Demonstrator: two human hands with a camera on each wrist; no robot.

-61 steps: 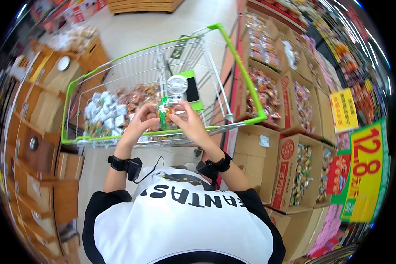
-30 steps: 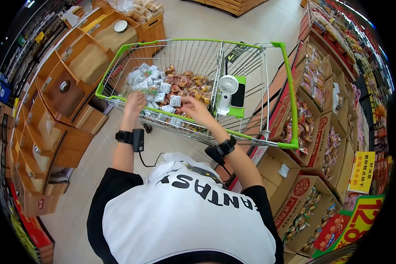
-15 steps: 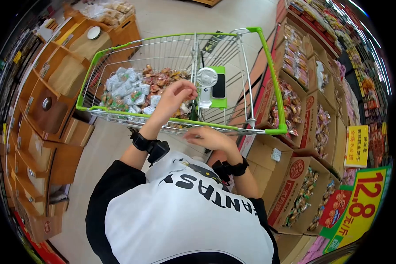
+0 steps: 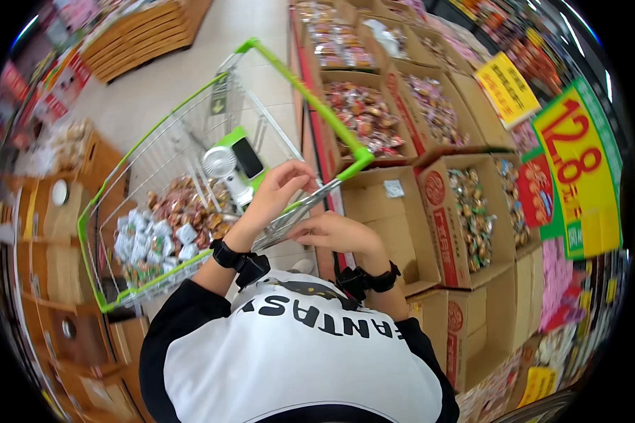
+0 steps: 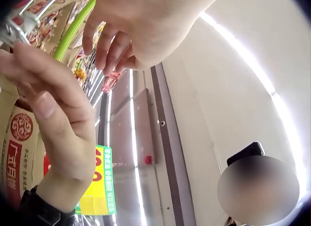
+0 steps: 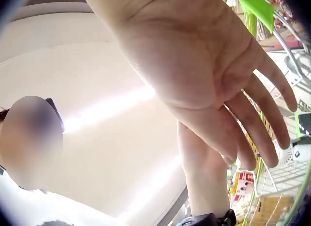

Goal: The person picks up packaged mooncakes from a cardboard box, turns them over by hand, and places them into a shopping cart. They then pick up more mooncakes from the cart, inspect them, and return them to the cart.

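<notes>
My left hand hovers over the near side of the shopping cart, close to its handle end, fingers loosely bent and holding nothing. Just below it in the head view, my right hand hangs with relaxed fingers, empty too. The right wrist view shows that right palm bare and its fingers spread downward. Inside the cart lie white-wrapped snacks and brown-wrapped snacks. A white handheld fan and a dark phone sit on a green panel by the handle.
Cardboard boxes line the right side, holding red-wrapped snacks and green-gold ones. One nearer box holds a single white packet. A yellow price sign stands beyond. Wooden shelving borders the left.
Two seconds ago both hands held a green-and-clear wrapped pastry; now they are empty. They parted over the snacks, then drew back toward the handle. The view has turned toward the boxes.
</notes>
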